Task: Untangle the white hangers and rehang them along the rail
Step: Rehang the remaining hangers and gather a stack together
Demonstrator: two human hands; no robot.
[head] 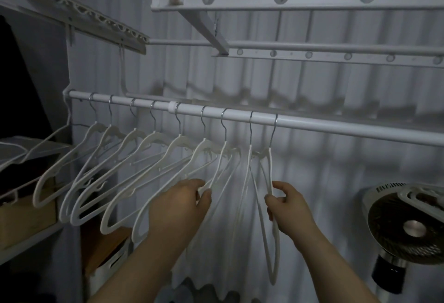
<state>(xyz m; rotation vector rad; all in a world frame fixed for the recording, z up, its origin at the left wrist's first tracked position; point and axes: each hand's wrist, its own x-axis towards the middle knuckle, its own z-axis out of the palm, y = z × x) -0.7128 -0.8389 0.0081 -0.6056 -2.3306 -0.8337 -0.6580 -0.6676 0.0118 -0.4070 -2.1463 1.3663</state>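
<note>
Under the rail (pixel 336 127), two hands on white hangers (pixel 179 140).
The left hand (pixel 182 204) grips one, the right hand (pixel 289 209) pinches the last; a hard pull could unhook neighbours.

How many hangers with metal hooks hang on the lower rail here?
9 hangers, hooks spaced along the left half of the rail; the right hand pinches the rightmost, the left hand holds one nearby. A pale hanger at the far-left end may be a tenth.
</note>
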